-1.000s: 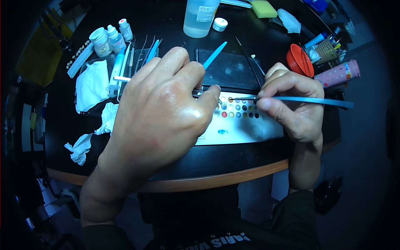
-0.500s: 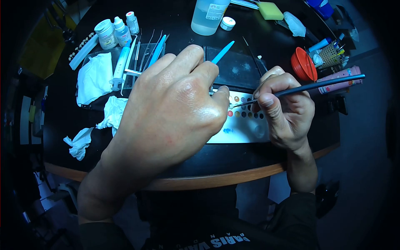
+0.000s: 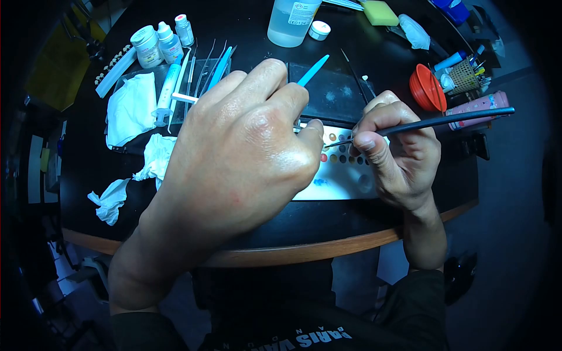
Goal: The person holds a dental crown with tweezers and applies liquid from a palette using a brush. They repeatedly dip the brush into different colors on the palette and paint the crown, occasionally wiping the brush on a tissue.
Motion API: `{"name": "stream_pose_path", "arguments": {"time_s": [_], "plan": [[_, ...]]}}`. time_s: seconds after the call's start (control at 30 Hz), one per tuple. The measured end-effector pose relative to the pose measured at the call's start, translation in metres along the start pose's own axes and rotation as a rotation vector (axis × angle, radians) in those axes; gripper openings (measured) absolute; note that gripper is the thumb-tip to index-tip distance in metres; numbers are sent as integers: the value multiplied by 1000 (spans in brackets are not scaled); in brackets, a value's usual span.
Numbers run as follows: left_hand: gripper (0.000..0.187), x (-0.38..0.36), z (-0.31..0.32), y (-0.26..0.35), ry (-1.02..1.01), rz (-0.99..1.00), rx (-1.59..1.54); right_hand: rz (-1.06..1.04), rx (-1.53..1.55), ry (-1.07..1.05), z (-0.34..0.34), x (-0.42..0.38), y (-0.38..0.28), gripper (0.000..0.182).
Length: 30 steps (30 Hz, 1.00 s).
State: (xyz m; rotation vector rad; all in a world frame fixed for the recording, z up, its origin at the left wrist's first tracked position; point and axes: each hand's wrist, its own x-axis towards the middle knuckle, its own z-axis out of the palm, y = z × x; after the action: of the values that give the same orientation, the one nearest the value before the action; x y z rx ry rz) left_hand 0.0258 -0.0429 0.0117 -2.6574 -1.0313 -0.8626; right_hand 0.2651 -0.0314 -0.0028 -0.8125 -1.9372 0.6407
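Note:
My right hand [image 3: 401, 152] pinches a fine paintbrush [image 3: 436, 121] with a long dark handle. Its thin tip points left and meets the fingertips of my left hand [image 3: 252, 140]. That hand is closed with its back toward me, and I cannot tell what it grips; a pale bar [image 3: 185, 98] sticks out on its left side and a bit of metal shows near the thumb. Below both hands lies a white palette [image 3: 336, 181] with rows of small coloured wells and a blue smear, partly covered by the left hand.
Bottles [image 3: 170, 44], a syringe [image 3: 168, 93], thin tools and crumpled tissues [image 3: 110, 202] stand or lie on the left. At the back are a jug of clear liquid [image 3: 293, 23], a small jar [image 3: 319, 30] and a yellow sponge [image 3: 379, 13]. A red bowl [image 3: 426, 88] and pen holder [image 3: 465, 77] sit right.
The brush tip has shifted very slightly at the left fingertips. Both hands otherwise keep nearly the same place and grip.

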Motion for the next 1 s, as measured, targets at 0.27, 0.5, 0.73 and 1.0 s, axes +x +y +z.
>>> {"name": "stream_pose_path", "arguments": {"time_s": [0.27, 0.5, 0.73, 1.0], "plan": [[28, 0, 0, 1, -10, -6, -1, -67, -37, -17, -1, 2, 5, 23], [29, 0, 0, 0, -11, -5, 1, -53, -41, -19, -2, 2, 5, 23], [31, 0, 1, 0, -15, -7, -7, -53, -30, -10, -1, 1, 5, 23], [33, 0, 0, 1, -13, -19, -12, -25, -38, -9, -2, 1, 3, 23]]}}
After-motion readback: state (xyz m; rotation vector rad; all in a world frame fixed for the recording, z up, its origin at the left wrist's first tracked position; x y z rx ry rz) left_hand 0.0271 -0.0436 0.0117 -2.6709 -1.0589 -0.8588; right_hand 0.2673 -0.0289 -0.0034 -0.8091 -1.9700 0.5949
